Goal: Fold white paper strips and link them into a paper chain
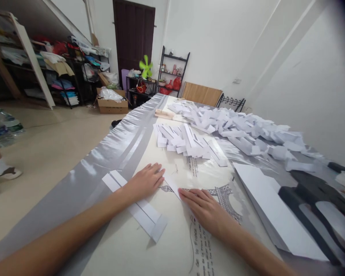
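My left hand (149,176) lies palm down on the table, its fingers stretched out at the upper end of a narrow white paper strip (171,184). At the strip's lower end rest the straight, side-by-side fingers of my right hand (202,207); its thumb is hidden. Both hands press flat on the paper rather than wrapping round it. Beneath my left wrist, a couple of folded white paper pieces (145,216) lie slantwise. Under everything spreads a cream table cover (123,245) printed with a tower and lettering.
Ahead sits a heap of folded paper strips (186,140), with a larger pile of white papers (235,122) behind it to the right. White sheets (273,207) lie at the right, beside a black object with large loops (310,207). A person's foot (8,172) shows at left.
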{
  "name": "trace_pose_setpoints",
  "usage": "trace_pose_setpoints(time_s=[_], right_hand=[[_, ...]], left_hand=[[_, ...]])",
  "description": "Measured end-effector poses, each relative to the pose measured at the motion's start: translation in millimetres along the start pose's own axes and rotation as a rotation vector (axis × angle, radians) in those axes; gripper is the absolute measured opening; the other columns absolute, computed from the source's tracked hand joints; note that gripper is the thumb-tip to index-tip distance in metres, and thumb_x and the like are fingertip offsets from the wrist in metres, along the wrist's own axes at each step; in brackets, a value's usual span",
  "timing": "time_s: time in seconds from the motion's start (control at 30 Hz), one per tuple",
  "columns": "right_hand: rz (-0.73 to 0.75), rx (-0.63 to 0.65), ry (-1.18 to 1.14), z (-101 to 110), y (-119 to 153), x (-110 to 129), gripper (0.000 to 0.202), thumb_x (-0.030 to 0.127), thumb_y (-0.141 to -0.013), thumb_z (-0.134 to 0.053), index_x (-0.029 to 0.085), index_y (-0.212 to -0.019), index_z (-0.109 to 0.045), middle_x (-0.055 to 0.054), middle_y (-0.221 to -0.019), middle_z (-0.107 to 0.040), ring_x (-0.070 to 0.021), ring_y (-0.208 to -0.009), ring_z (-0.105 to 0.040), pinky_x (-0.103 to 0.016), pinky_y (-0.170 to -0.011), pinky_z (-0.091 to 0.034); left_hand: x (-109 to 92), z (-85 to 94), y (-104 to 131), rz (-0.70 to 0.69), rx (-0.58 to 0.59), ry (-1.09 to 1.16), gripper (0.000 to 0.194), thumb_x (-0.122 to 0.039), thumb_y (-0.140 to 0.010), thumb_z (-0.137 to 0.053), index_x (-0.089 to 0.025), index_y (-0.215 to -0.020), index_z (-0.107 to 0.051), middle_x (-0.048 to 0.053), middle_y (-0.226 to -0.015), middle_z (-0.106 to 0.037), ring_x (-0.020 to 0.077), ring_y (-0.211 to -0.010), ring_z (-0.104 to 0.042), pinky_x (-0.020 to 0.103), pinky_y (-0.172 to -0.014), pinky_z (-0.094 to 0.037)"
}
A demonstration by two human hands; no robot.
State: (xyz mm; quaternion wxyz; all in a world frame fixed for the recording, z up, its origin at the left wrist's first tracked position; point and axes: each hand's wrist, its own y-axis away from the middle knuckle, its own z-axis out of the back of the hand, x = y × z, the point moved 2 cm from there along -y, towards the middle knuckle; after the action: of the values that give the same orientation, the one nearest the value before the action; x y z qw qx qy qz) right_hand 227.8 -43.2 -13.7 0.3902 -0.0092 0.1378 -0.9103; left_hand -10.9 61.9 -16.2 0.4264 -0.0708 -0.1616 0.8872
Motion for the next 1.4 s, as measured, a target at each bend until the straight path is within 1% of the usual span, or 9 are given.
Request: trace_pose_setpoints(time_s=[0.17, 0.3, 0.43, 0.53, 0.67, 0.8, 1.07, 1.2, 1.4], right_hand=[[-0.033, 0.05, -0.067, 6, 21, 6, 0.058, 0.001, -0.098, -0.041, 0.018, -0.154, -0.036, -0.01, -0.153, -0.048, -0.03, -0.125, -0.055, -0.054, -0.101, -0.05], [-0.113, -0.016, -0.162, 6, 21, 9, 0.059, 0.001, -0.096, -0.045, 0.025, -0.149, -0.043, -0.008, -0.146, -0.056, -0.0307, -0.119, -0.059, -0.058, -0.1, -0.052], [-0.275, -0.073, -0.331, 12, 13, 6, 0.035, 0.01, -0.098, -0.047, 0.026, -0.125, -0.063, -0.008, -0.127, -0.067, -0.0272, -0.109, -0.064, -0.046, -0.089, -0.059], [-0.382, -0.028, -0.438, 15, 3, 0, 0.022, 0.016, -0.097, -0.054, 0.026, -0.111, -0.067, -0.007, -0.114, -0.065, -0.022, -0.093, -0.067, -0.035, -0.073, -0.06], [-0.325, -0.038, -0.491, 11, -15, -6, 0.02, 0.016, -0.097, -0.054, 0.025, -0.11, -0.067, -0.007, -0.11, -0.062, -0.0194, -0.09, -0.065, -0.033, -0.076, -0.058], [-0.334, -0.118, -0.468, 4, -25, -9, 0.022, 0.019, -0.097, -0.055, 0.025, -0.115, -0.065, -0.008, -0.111, -0.06, -0.0198, -0.093, -0.065, -0.033, -0.08, -0.058], [-0.25, -0.078, -0.323, 6, -16, -13, 0.021, 0.024, -0.102, -0.049, 0.023, -0.116, -0.066, -0.009, -0.105, -0.062, -0.0209, -0.089, -0.063, -0.033, -0.072, -0.056], [-0.181, -0.119, -0.233, 5, -18, -13, 0.026, 0.024, -0.105, -0.041, 0.02, -0.111, -0.067, -0.009, -0.094, -0.065, -0.0212, -0.084, -0.063, -0.034, -0.07, -0.055], [-0.358, -0.076, -0.486, 10, -16, -15, 0.022, 0.03, -0.104, -0.046, 0.024, -0.108, -0.067, -0.007, -0.1, -0.066, -0.0193, -0.087, -0.065, -0.032, -0.074, -0.054]], left_hand=[[1, 0.9, 0, -0.006, -0.027, 0.029, 0.041, -0.027, -0.106, -0.028, -0.011, -0.127, -0.061, 0.015, -0.133, -0.061, 0.0265, -0.126, -0.055, 0.043, -0.106, -0.042], [0, 2.2, -3, -0.01, -0.043, 0.047, 0.037, -0.026, -0.106, -0.032, -0.012, -0.122, -0.062, 0.014, -0.125, -0.063, 0.0251, -0.116, -0.059, 0.043, -0.105, -0.043], [4, 8.7, -6, -0.014, -0.049, 0.048, 0.028, -0.03, -0.103, -0.044, -0.015, -0.098, -0.067, 0.01, -0.102, -0.066, 0.0245, -0.099, -0.063, 0.046, -0.099, -0.046], [8, 15.9, -3, -0.025, -0.072, 0.046, 0.028, -0.03, -0.1, -0.05, -0.015, -0.084, -0.067, 0.011, -0.1, -0.066, 0.0277, -0.106, -0.061, 0.047, -0.099, -0.047], [3, 18.8, 2, -0.127, -0.098, 0.125, 0.029, -0.02, -0.104, -0.04, -0.017, -0.105, -0.069, 0.011, -0.124, -0.065, 0.0243, -0.113, -0.06, 0.041, -0.098, -0.049], [-11, 15.1, 2, -0.217, -0.061, 0.261, 0.023, -0.023, -0.105, -0.045, -0.018, -0.109, -0.068, 0.007, -0.112, -0.068, 0.0183, -0.101, -0.063, 0.032, -0.092, -0.052], [-12, 23.6, -3, -0.359, -0.036, 0.139, 0.02, -0.014, -0.104, -0.043, -0.017, -0.104, -0.064, 0.007, -0.102, -0.069, 0.0188, -0.095, -0.063, 0.031, -0.085, -0.051], [-13, 23.2, -2, -0.372, -0.073, 0.135, 0.018, -0.021, -0.105, -0.045, -0.018, -0.105, -0.063, 0.007, -0.101, -0.069, 0.0199, -0.097, -0.063, 0.032, -0.086, -0.05], [-13, 23.3, 1, -0.336, -0.069, 0.065, 0.02, -0.01, -0.103, -0.041, -0.017, -0.099, -0.06, 0.005, -0.092, -0.065, 0.0184, -0.085, -0.06, 0.03, -0.078, -0.047]])
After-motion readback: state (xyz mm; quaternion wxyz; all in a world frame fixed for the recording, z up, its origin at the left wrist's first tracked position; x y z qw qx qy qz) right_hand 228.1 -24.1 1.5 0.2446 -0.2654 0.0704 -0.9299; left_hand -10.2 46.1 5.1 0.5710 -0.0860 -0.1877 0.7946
